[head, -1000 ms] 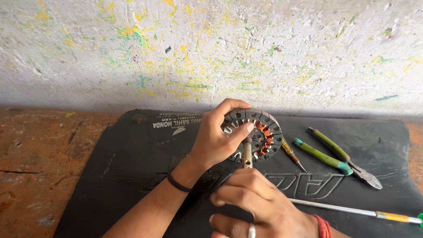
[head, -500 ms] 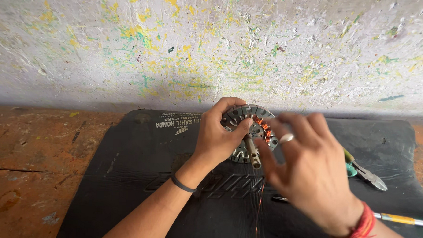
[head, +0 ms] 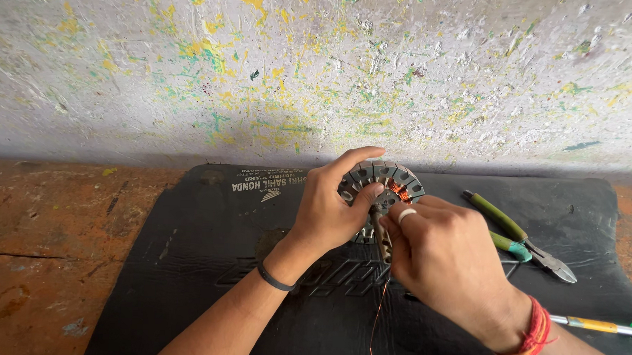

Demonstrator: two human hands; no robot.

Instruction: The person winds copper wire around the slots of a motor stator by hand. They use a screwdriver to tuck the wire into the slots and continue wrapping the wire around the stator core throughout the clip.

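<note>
**Stator up on edge over the mat, copper wire hanging down**

So here's my view right now. My left hand [head: 332, 209] is wrapped around the stator [head: 383, 194], that round grey ring of metal teeth with some copper winding showing on the upper right. I've got it gripped from the left side, index finger curled over the top rim and thumb pressed against the face. It's standing up on its edge rather than lying flat, so its flat face looks back toward me and its centre axis runs roughly from me toward the wall. It sits above the middle of the black rubber mat [head: 187, 264], close to the mat's far edge.

My right hand [head: 446, 262] is closed up right against the lower right of the stator, fingers pinched together there. I think they're pinching the thin copper wire [head: 377, 309], but the fingertips hide the exact spot so I can't say for sure. The wire drops nearly straight down from under that hand toward me.

Off to the right on the mat: green-handled pliers [head: 517, 233], lying diagonally with the jaws pointing right and toward me, partly behind my hand. Nearer me there's a screwdriver [head: 594, 325] lying almost sideways. The mat sits on a worn reddish wooden bench [head: 41, 238], with a paint-splattered wall [head: 320, 66] behind it.
</note>
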